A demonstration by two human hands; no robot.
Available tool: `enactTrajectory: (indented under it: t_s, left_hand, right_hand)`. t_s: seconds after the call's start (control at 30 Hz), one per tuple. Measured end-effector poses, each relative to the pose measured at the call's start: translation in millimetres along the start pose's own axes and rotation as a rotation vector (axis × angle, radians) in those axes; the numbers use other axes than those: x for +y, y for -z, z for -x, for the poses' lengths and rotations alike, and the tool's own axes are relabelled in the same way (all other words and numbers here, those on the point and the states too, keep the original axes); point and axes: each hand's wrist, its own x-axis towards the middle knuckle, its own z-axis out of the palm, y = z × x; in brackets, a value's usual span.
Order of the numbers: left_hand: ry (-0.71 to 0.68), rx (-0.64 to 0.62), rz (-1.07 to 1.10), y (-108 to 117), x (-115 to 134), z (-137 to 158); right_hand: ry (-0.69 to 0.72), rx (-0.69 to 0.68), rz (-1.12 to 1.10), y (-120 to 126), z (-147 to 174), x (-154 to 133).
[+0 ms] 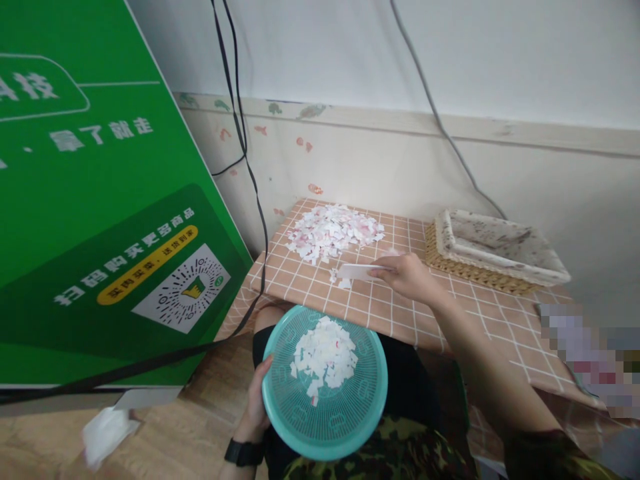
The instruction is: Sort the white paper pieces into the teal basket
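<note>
My left hand (259, 397) grips the left rim of a round teal plastic colander (370, 400), held over my lap just below the table edge. A heap of white paper scraps (325, 353) lies in the colander. Over the table, my right hand (406, 275) is closed on a flat white card (356, 271), its edge down by a few loose scraps (344, 283). Beyond the card, a larger pile of torn white and pinkish paper (333, 230) is spread on the checked tablecloth (400, 313).
A wicker basket (480, 273) with a cloth lining stands at the table's right. Black cables (257, 200) hang at the left before a green cabinet (100, 200). A white wall (360, 160) backs the table, and a crumpled white bag (107, 433) lies on the floor.
</note>
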Motion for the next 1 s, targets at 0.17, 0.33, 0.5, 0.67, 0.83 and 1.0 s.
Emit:
enactTrajectory:
  t_s: [0.17, 0.33, 0.5, 0.67, 0.83, 1.0]
  left_hand:
    - [-0.016, 0.012, 0.001, 1.5, -0.9, -1.4]
    - [0.004, 0.016, 0.033, -3.4, 1.8, 3.2]
    - [0.036, 0.050, 0.105, -5.4, 9.5, 10.0]
    - [0.022, 0.065, 0.106, -5.4, 12.9, 5.8]
    - [-0.008, 0.062, 0.104, -10.9, 13.4, 0.2]
    - [-0.009, 0.029, 0.136, -20.9, 15.3, 1.7]
  right_hand:
    - [-0.101, 0.155, 0.040, -16.8, 11.4, -7.2]
    - [-0.099, 0.126, -0.031, -32.8, 18.5, -11.8]
    - [-0.092, 0.153, -0.093, -35.1, 20.4, -16.7]
    - [-0.076, 0.108, -0.091, -34.8, 17.5, -18.7]
    - [-0.064, 0.160, -0.035, -35.3, 13.5, -20.9]
    - [-0.006, 0.081, -0.071, -35.2, 15.7, -25.3]
